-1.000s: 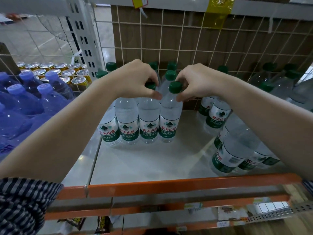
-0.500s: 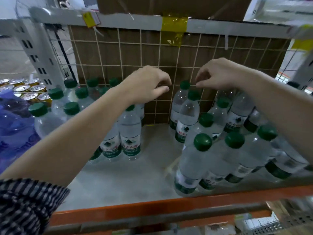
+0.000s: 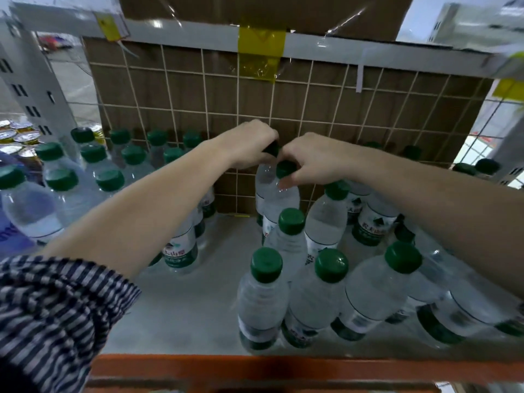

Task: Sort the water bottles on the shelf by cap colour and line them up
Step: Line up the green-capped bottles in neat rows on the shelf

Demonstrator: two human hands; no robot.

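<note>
Wire grid (image 3: 310, 81) just behind your fingers (image 3: 262, 137), brown cardboard (image 3: 184, 95) backing it, yellow tape (image 3: 261, 52) above your fingers, gold-topped cans (image 3: 19, 136) far to their left, white slotted upright (image 3: 31, 89) beside them

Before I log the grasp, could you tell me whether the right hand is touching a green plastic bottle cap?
Touching: the head view shows the right hand pinching the round green plastic cap of a clear water bottle.

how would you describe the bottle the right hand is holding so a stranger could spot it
Look at the wire grid at the back of the shelf, just below the yellow tape. Two bottles stand there where both hands meet. It is the nearer bottle, its green cap pinched by the right hand; the left hand holds the bottle behind.
</note>
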